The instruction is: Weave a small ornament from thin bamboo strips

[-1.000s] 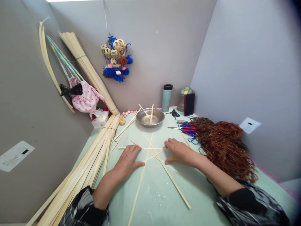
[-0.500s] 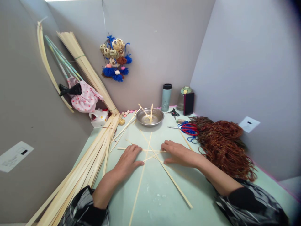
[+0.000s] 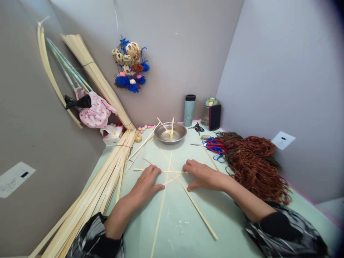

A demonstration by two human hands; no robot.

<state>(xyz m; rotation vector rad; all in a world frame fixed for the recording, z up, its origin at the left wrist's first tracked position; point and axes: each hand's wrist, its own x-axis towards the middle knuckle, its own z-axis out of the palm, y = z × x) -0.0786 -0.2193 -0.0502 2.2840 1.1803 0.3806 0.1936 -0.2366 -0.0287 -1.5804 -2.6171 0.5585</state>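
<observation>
Several thin pale bamboo strips (image 3: 168, 171) cross one another in a star shape on the light green table. My left hand (image 3: 147, 181) lies over strips on the left side of the crossing; its fingers curl down on them, thumb set apart. From the other side, my right hand (image 3: 202, 175) bends its fingertips onto the strip ends, the thumb low on the table beside the long diagonal strip (image 3: 201, 215). The strip parts beneath both palms are hidden. One long strip (image 3: 158, 218) runs toward me between the hands.
A bundle of bamboo strips (image 3: 107, 179) lies along the left. Behind stand a metal bowl (image 3: 170, 141) with strips in it, a tumbler (image 3: 189, 111) and a phone (image 3: 214, 117). Red-handled scissors (image 3: 217, 146) and brown yarn (image 3: 252, 172) lie right. Woven balls (image 3: 131, 57) hang on the wall.
The whole view has shifted slightly. Both hands stay on the crossed strips in nearly the same pose, and the loose strip end beyond my left hand sits a little differently.
</observation>
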